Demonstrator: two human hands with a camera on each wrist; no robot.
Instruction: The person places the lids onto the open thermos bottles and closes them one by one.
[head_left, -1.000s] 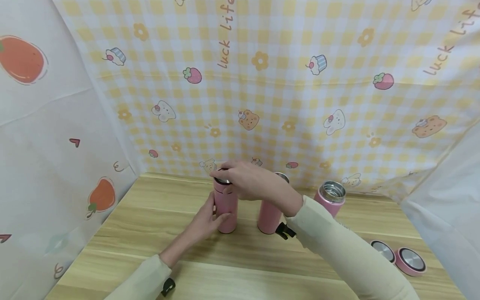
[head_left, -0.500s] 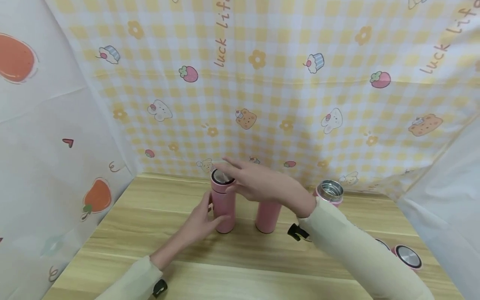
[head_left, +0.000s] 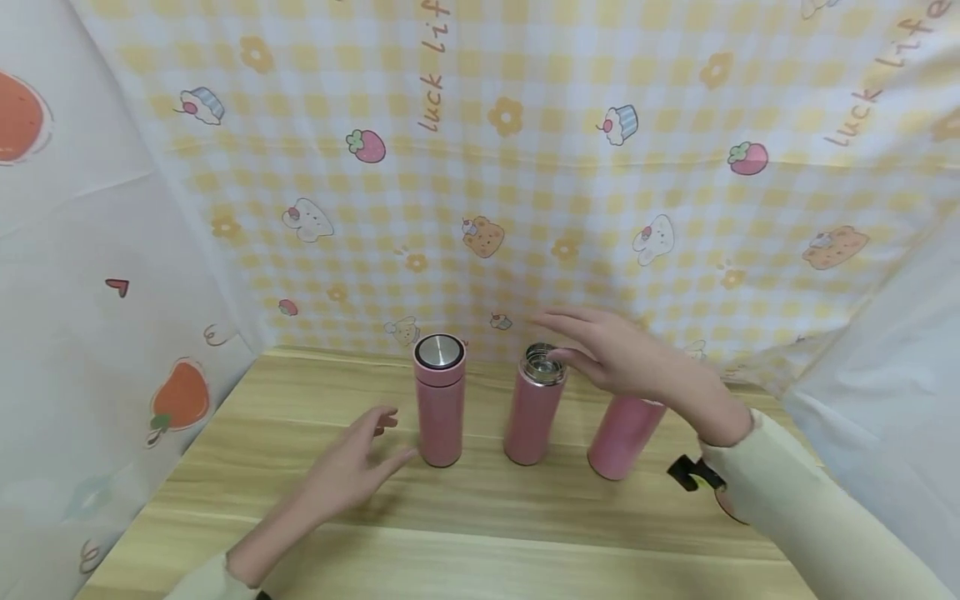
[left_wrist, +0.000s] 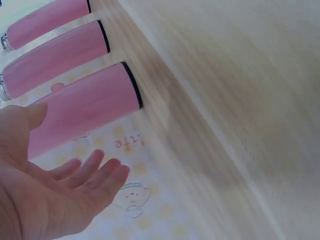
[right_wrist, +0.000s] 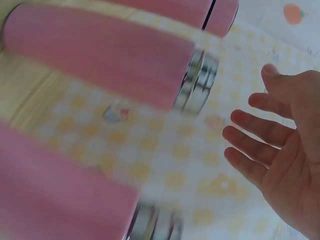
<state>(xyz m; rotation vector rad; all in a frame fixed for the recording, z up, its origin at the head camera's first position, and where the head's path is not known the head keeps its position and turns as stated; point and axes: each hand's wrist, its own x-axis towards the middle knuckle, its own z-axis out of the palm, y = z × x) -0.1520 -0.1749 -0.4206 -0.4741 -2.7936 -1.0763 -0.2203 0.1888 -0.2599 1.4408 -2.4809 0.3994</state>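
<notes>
A pink thermos with its lid on point(head_left: 440, 408) stands upright at the left of a row of three. My left hand point(head_left: 348, 467) is just to its left, apart from it, fingers loosely spread; the left wrist view shows the palm point(left_wrist: 50, 200) holding nothing. An uncapped pink thermos point(head_left: 532, 412) with a bare steel neck stands in the middle. Over and right of its mouth hovers my right hand point(head_left: 622, 354), fingers extended and gripping nothing. Partly behind that hand stands the right-hand pink thermos point(head_left: 626, 437); its steel neck point(right_wrist: 155, 222) shows in the right wrist view.
All three bottles stand on a wood-grain table point(head_left: 450, 550). A yellow checked cloth point(head_left: 420, 200) hangs close behind them, and white printed cloth point(head_left: 90, 333) closes off the left side. A sliver of a lid point(head_left: 729, 506) shows beside the right sleeve.
My right hand has left the left thermos's lid and moved right, past the middle bottle. My left hand has let go of the left thermos and drawn back to the left.
</notes>
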